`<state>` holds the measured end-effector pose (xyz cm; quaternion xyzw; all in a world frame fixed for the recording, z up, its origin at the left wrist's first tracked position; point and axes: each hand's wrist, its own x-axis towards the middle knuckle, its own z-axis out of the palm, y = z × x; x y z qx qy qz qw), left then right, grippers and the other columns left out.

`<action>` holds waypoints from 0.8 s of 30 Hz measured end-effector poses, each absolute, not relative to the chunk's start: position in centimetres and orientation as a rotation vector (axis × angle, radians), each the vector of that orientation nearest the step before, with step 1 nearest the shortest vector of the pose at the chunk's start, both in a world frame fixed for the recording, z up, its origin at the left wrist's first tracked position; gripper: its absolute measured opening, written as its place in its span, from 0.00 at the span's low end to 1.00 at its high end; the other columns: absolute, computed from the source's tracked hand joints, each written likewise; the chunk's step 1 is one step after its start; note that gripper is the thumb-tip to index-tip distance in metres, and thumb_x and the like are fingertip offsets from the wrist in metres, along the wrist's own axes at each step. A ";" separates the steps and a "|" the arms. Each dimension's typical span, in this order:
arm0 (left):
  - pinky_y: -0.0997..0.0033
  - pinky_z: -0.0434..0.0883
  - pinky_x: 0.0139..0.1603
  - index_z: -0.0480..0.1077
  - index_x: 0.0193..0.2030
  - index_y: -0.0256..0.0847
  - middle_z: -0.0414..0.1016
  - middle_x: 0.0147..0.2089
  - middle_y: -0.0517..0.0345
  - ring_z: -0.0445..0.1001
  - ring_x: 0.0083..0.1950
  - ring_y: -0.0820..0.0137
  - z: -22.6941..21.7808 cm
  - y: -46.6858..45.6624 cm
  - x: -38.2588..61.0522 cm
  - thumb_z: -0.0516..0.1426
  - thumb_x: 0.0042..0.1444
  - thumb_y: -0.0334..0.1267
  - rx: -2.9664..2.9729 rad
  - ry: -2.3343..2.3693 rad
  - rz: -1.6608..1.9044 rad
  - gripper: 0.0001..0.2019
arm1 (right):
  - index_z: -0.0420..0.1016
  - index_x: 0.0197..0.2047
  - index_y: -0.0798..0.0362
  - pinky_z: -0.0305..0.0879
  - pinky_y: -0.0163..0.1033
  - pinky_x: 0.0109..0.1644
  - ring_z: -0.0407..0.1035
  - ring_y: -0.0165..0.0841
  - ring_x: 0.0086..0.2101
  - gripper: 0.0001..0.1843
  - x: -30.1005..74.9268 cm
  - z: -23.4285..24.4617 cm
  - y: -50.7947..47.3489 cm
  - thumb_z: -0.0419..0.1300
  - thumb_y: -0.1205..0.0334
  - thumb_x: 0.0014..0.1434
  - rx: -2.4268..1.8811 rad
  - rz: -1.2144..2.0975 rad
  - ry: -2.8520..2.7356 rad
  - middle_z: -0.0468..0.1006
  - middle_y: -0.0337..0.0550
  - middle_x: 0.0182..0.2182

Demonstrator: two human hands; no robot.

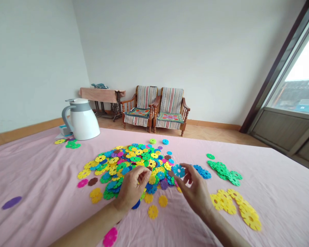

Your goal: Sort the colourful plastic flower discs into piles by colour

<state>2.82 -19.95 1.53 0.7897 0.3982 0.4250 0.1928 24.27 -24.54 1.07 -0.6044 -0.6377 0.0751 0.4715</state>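
My right hand (194, 188) pinches a blue notched plastic disc (179, 171) between thumb and fingers, just right of the big pile. Over the front of the pile, my left hand (134, 185) has its thumb and fingertips closed together. Whether anything is between them I cannot make out. Beneath and behind both hands spreads a mixed pile of notched discs (134, 159) in yellow, green, blue, pink, purple and brown. Part of it is hidden by the left hand. Several blue discs (203, 172) lie beyond the right hand, partly overlapping.
On the pink cloth (280, 192), green discs (222, 169) and yellow discs (225, 201) lie in separate groups at right. A white-and-grey jug (84, 120) stands at back left. Pink (110, 236) and purple discs (12, 202) lie apart. Two wooden chairs (170, 106) stand behind.
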 end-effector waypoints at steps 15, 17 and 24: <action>0.69 0.68 0.40 0.69 0.35 0.40 0.73 0.34 0.56 0.72 0.38 0.68 0.8 -19.2 2.2 0.51 0.60 0.36 2.293 1.184 1.227 0.08 | 0.72 0.41 0.56 0.62 0.35 0.39 0.70 0.34 0.34 0.18 26.6 0.1 -7.2 0.59 0.54 0.50 -1.830 0.103 -1.541 0.75 0.46 0.33; 0.70 0.69 0.39 0.69 0.34 0.40 0.73 0.33 0.56 0.72 0.37 0.68 0.7 -19.1 2.1 0.51 0.60 0.36 2.286 1.187 1.231 0.08 | 0.73 0.41 0.56 0.62 0.35 0.41 0.70 0.35 0.37 0.18 26.1 -0.2 -5.1 0.59 0.54 0.50 -1.850 0.098 -1.530 0.74 0.48 0.37; 0.71 0.70 0.36 0.70 0.32 0.41 0.74 0.31 0.55 0.73 0.34 0.68 0.8 -19.1 2.3 0.50 0.61 0.36 2.279 1.198 1.260 0.09 | 0.73 0.46 0.56 0.62 0.36 0.42 0.70 0.37 0.40 0.23 25.3 -0.9 -0.6 0.59 0.52 0.49 -1.943 0.106 -1.493 0.72 0.53 0.44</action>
